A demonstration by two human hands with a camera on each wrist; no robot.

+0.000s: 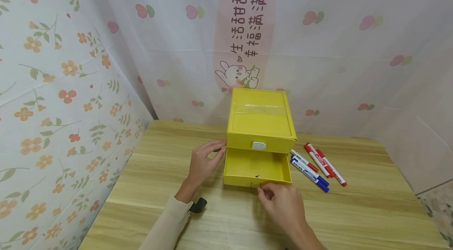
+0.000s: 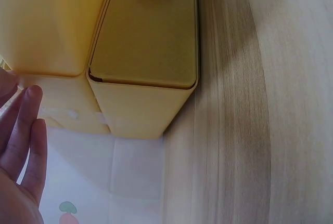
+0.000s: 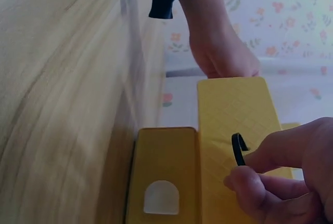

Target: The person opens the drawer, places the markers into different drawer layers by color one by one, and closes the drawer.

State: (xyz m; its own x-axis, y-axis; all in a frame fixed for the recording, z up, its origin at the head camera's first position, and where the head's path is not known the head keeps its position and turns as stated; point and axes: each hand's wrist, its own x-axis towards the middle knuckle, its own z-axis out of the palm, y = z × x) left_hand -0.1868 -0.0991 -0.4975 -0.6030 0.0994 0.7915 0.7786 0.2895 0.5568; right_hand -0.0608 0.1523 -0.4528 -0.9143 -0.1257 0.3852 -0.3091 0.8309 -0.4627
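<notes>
A yellow drawer box (image 1: 262,114) stands on the table with its middle drawer (image 1: 231,181) pulled out; no contents show inside. My right hand (image 1: 284,203) pinches the thin black loop handle (image 3: 238,148) on that drawer's front between thumb and index finger. My left hand (image 1: 205,161) is at the box's left side, its fingertips right at the edge. In the left wrist view, its fingers (image 2: 23,120) reach out fairly straight along the yellow side. The bottom drawer (image 3: 164,167), with a white knob, is closed; the pulled-out drawer hides it in the head view.
Several red and blue markers (image 1: 318,163) lie on the table (image 1: 354,210) right of the box. The top drawer's white knob (image 1: 259,146) sticks out above the pulled-out drawer. A printed curtain (image 1: 177,65) hangs close behind the box, and a flowered one (image 1: 67,124) hangs at the left.
</notes>
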